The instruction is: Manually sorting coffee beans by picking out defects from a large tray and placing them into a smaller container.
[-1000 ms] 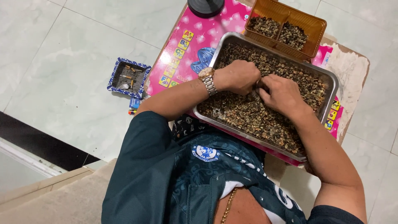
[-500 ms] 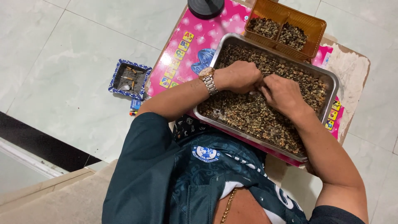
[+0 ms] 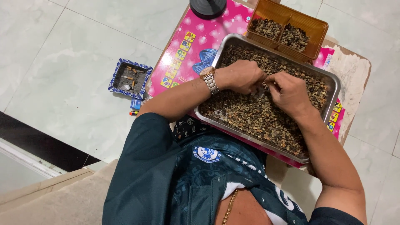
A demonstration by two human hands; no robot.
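Nearest the camera, over the dark green shirt (image 3: 166,175), both forearms reach into the metal tray (image 3: 333,83) on the bench (image 3: 354,66); the tray is heaped with small brown seeds (image 3: 250,116); the left hand (image 3: 241,76), a wristwatch (image 3: 208,79) on its wrist, is curled narrow with fingertips pinched together, and the right hand (image 3: 289,92) is curled the same way, its fingertips meeting the left's over the middle of the tray; what they pinch is too small to tell; compared with a second ago, both hands have shifted slightly toward the far side of the tray, baring more seeds near the body; beyond the tray, touching its far rim, the orange basket (image 3: 316,29) holds two small heaps of seeds, unchanged; left on the floor lies the blue ashtray (image 3: 113,79), unmoved.
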